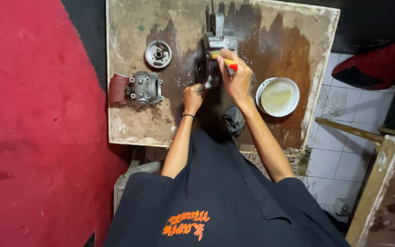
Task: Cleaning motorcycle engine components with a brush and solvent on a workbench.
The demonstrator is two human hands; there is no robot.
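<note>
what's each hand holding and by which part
Right hand: a brush with a red-and-yellow handle, held by the handle. Left hand: steadies the dark metal part at its lower end; exact grip unclear.

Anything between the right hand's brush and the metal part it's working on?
Nothing visible. The right hand holds a brush with its bristles against the grey metal part on the stained board. The left hand grips the part's lower end from the side, out of the brush's path.

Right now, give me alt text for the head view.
Right hand holds a red-handled brush to a grey engine part steadied by left hand on a stained wooden board; a white bowl sits alongside.
</note>
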